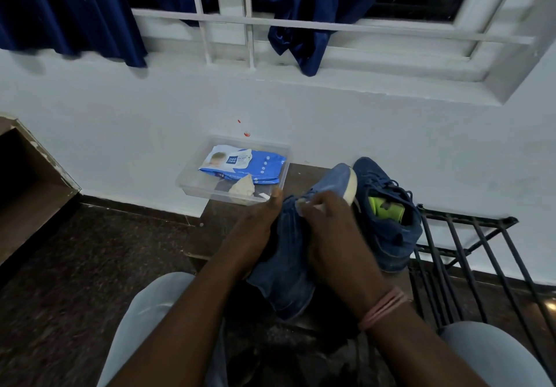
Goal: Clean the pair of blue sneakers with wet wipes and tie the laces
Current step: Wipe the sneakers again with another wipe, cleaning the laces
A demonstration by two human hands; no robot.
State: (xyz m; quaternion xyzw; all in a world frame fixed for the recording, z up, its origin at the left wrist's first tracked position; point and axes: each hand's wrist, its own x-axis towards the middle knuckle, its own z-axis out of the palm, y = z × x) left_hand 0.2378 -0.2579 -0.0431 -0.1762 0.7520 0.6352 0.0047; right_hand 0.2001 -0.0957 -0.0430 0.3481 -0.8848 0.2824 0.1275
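Note:
One blue sneaker (288, 263) is held up over a low wooden stool (222, 221), toe pointing away, its white sole edge showing at the far end. My left hand (255, 230) grips its left side. My right hand (328, 236) lies over the top and pinches a white wet wipe (307, 206) against the lace area. The second blue sneaker (388, 215) lies on the stool to the right, with a yellow-green insole showing inside. A blue wet-wipe pack (243, 164) rests in a clear plastic tray (192, 185) at the stool's far left.
A crumpled used wipe (243, 186) lies in the tray next to the pack. A black metal rack (469, 260) stands to the right of the stool. A white wall and a window with blue curtains are behind. My knees in grey trousers flank the stool.

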